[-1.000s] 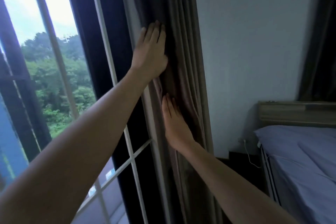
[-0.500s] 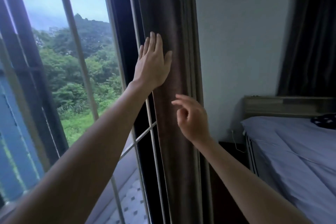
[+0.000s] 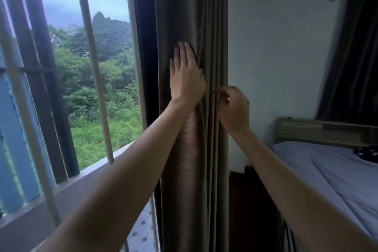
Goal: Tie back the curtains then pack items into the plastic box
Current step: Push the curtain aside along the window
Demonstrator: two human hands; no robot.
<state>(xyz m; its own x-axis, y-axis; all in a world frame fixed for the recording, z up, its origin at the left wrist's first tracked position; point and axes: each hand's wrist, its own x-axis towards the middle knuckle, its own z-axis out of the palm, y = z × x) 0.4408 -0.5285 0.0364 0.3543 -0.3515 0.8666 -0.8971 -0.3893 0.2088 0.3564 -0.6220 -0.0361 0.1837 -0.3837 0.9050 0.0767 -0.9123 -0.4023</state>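
Both forearms extend toward 12 o'clock. The left hand lies flat on the gathered brown curtain, fingers straight and together. At its 3 o'clock, the right hand is curled, fingertips pinched at the curtain's right-edge folds. Farther away, a bed lies at 3 o'clock.

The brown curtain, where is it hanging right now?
The curtain hangs bunched in the middle of the head view, between the window on its left and the white wall on its right.
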